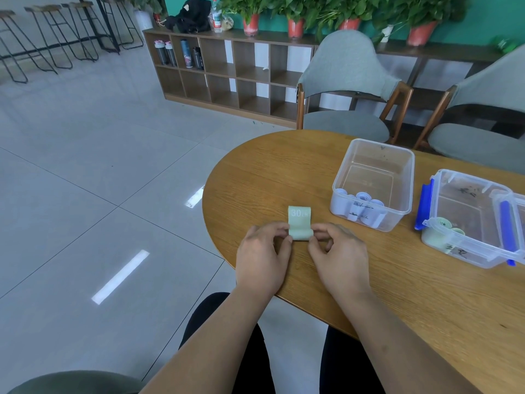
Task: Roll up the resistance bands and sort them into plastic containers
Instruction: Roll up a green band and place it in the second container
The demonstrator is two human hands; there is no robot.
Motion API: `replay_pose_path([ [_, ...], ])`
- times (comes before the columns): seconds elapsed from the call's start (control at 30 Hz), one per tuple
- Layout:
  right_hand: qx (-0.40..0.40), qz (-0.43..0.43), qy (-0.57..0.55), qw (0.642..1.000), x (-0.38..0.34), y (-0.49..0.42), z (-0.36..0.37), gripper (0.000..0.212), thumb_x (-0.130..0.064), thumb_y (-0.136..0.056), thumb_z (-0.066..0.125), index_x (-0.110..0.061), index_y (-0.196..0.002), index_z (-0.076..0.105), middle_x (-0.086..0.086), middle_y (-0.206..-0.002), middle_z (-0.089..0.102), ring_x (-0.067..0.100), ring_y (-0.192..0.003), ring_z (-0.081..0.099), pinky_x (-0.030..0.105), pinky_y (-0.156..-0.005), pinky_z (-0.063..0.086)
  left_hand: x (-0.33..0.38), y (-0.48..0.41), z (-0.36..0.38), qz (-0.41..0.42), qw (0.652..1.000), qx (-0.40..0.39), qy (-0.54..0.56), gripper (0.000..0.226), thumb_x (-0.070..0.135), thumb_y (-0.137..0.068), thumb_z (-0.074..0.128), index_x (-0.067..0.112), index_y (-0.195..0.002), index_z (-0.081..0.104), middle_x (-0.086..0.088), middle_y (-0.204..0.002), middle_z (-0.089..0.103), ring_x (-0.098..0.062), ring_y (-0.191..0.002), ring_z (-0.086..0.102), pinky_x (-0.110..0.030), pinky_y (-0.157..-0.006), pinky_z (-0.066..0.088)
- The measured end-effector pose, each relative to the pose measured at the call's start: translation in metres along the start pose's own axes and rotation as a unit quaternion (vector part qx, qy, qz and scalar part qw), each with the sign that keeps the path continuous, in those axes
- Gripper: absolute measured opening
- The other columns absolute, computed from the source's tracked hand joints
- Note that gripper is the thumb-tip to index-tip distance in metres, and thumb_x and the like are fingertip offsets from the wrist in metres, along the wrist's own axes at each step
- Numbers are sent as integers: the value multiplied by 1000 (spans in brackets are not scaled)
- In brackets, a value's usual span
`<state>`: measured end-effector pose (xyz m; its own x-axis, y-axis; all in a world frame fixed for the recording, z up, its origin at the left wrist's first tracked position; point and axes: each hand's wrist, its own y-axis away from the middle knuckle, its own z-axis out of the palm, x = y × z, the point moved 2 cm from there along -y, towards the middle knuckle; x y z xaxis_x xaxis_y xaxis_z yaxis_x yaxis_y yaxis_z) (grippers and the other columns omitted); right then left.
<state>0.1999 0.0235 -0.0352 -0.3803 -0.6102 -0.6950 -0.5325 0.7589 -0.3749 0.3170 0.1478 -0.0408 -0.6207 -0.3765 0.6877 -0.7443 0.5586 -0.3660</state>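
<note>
Both hands are resting on the wooden bench (397,294) near its rounded edge, pinching a pale green resistance band (299,223) between them. The left hand (262,258) is gripping the left end of the band's rolled part with fingertips and thumb, and the right hand (339,255) is gripping the right end in the same way, so each hand is closed narrowly on the roll. The unrolled tail of the band is lying flat on the bench just beyond the fingertips, showing a white "30" print. Beyond and to the right of the right hand, a clear open container (397,214) is holding several rolled pale lilac bands (363,198). Farther right of that hand, a second clear container with blue clips (466,255) is holding rolled green bands (443,223) at its near end.
</note>
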Motion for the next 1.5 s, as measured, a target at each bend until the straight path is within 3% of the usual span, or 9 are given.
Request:
replay_pose_path([
  [0.2, 3, 1, 5, 1000, 0, 0, 0, 19, -24, -89, 73, -33, -106, 74, -20, -88, 70, 2, -77, 57, 31, -76, 54, 0, 1, 1, 5, 1000, 2, -8, 21, 33, -96, 73, 35, -116, 73, 25, -100, 72, 2, -89, 50, -15, -73, 44],
  [0.37, -3, -11, 50, 999, 3, -1, 6, 25, -30, -92, 71, -29, -117, 76, -15, -98, 69, 10, -89, 62, 35, -77, 57, 0, 0, 2, 20, 999, -9, -27, 27, 32, -96, 72, 37, -122, 71, 24, -107, 70, 0, -91, 49, -18, -75, 45],
  [0.5, -17, -10, 64, 998, 5, -2, 7, 30, -27, -92, 72, -33, -122, 74, -16, -98, 69, 9, -87, 57, 35, -76, 55, -1, 0, 2, 16, 1000, -14, -14, 30, 28, -96, 71, 38, -125, 71, 25, -106, 70, 0, -90, 50, -20, -75, 47],
  [0.7, -8, 15, 4, 1000, 0, 0, -1, 27, -28, -90, 74, -37, -115, 71, -23, -89, 70, 2, -78, 58, 29, -76, 53, 1, 0, 0, 7, 1000, -3, 0, 25, 28, -98, 71, 37, -121, 71, 25, -100, 71, 2, -90, 50, -14, -75, 44],
  [1.03, 4, -8, 47, 999, 3, 0, 4, 20, -29, -92, 73, -28, -112, 76, -15, -96, 69, 9, -85, 60, 35, -76, 56, -1, 0, 3, 12, 1000, -13, -14, 28, 30, -96, 71, 37, -123, 70, 24, -107, 70, 0, -93, 51, -24, -77, 52],
  [1.2, -5, -9, 57, 998, 3, -1, 4, 26, -29, -90, 75, -30, -116, 76, -17, -96, 69, 6, -84, 55, 29, -76, 52, -2, 0, 2, 9, 1000, -15, -14, 31, 29, -95, 73, 38, -124, 69, 26, -104, 70, 2, -90, 50, -20, -76, 48],
  [1.5, 1, -9, -2, 1000, 4, 0, 1, 20, -27, -89, 75, -35, -108, 74, -21, -91, 70, 3, -79, 58, 35, -78, 55, -1, 0, 2, 4, 1000, -3, 2, 21, 31, -97, 72, 37, -116, 70, 27, -99, 71, 7, -90, 51, -15, -75, 43],
])
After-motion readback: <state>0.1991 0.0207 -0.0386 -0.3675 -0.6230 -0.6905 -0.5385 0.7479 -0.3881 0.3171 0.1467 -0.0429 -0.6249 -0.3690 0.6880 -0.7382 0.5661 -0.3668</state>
